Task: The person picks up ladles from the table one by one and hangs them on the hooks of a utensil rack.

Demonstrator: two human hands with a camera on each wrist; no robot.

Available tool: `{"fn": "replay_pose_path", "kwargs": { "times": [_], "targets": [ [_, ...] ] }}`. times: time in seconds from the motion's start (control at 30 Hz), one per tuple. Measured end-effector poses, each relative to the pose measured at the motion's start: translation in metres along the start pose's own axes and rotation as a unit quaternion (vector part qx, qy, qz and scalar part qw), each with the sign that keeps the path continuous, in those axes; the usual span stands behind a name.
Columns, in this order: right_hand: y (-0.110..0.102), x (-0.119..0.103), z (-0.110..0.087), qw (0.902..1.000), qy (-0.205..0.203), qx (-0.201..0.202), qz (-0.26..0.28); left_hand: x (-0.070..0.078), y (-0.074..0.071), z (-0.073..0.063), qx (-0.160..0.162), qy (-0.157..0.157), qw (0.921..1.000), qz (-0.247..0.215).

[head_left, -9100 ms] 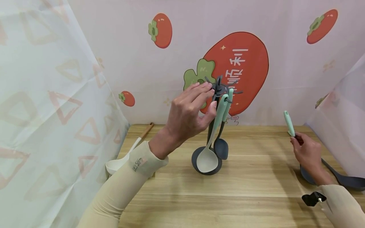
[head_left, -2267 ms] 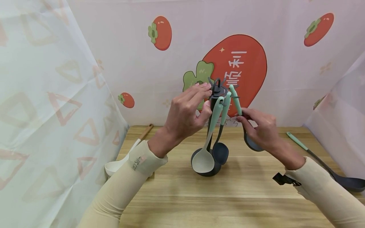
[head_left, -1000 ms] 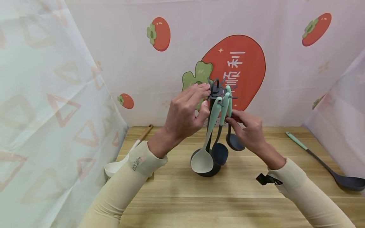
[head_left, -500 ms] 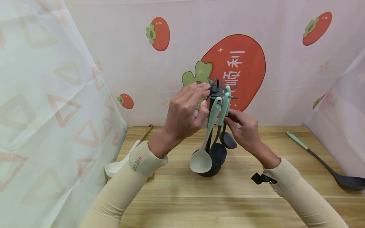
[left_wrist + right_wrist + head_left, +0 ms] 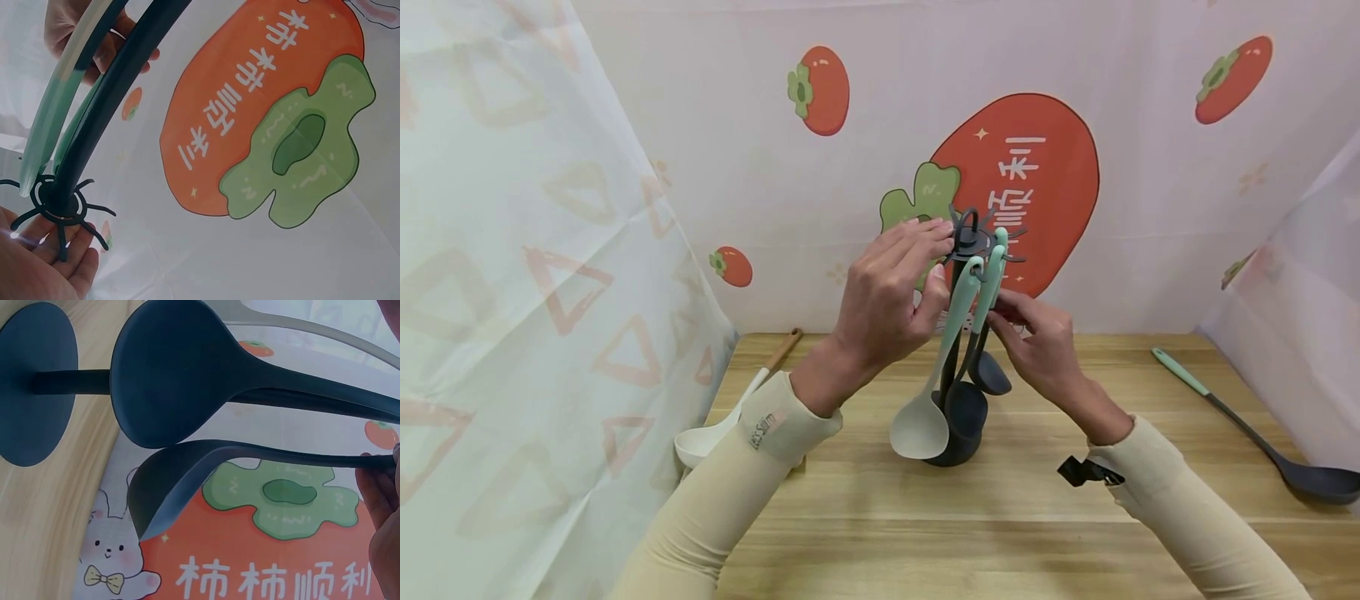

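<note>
A dark utensil stand (image 5: 973, 243) with a ring of hooks stands upright on the table. From its hooks hang a cream ladle (image 5: 921, 427) and a dark spoon-like utensil (image 5: 966, 412), both with mint handles. My left hand (image 5: 887, 292) has its fingers straight against the hook ring; in the left wrist view the fingers show behind the hooks. On the stand's right side, my right hand (image 5: 1037, 337) pinches a dark ladle (image 5: 990, 375) below its mint grip. That grip's top is at a hook, partly hidden behind the other handle. The right wrist view shows the ladle's deep bowl (image 5: 165, 487) under the spoon-like utensil.
A dark ladle-shaped utensil (image 5: 1318, 482) with a mint handle lies along the table's right side. At the left, a white ladle (image 5: 700, 440) with a wooden handle is partly hidden by my left sleeve. Patterned sheets (image 5: 647, 125) wall the table at back and sides.
My right hand has brought the dark ladle from the table's right side to the stand's hooks. Most recently it has shifted left, and the hanging utensils have swung left. My left hand stays at the top.
</note>
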State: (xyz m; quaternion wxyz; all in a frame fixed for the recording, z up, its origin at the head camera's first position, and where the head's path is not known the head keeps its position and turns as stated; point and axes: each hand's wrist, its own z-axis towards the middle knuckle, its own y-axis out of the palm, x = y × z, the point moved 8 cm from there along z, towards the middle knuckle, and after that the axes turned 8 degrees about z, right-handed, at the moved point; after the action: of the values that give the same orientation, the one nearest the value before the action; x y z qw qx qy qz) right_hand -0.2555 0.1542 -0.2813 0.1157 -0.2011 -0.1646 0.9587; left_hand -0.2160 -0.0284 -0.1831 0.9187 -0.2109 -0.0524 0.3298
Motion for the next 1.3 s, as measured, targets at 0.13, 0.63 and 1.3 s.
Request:
{"fn": "replay_pose_path", "kwargs": {
  "times": [0.13, 0.63, 1.3],
  "targets": [
    [0.000, -0.001, 0.000, 1.0000, 0.001, -0.001, 0.004, -0.001, 0.001, -0.001, -0.002, 0.000, 1.0000, 0.001],
    [-0.006, -0.002, -0.002, 0.9993, -0.010, -0.031, 0.021, -0.003, -0.001, -0.001, 0.002, 0.002, 0.9999, 0.014],
    [-0.051, 0.030, -0.018, 0.9926, 0.049, -0.073, -0.084, 0.002, -0.001, 0.002, 0.005, -0.008, 0.9985, 0.053]
  ]
}}
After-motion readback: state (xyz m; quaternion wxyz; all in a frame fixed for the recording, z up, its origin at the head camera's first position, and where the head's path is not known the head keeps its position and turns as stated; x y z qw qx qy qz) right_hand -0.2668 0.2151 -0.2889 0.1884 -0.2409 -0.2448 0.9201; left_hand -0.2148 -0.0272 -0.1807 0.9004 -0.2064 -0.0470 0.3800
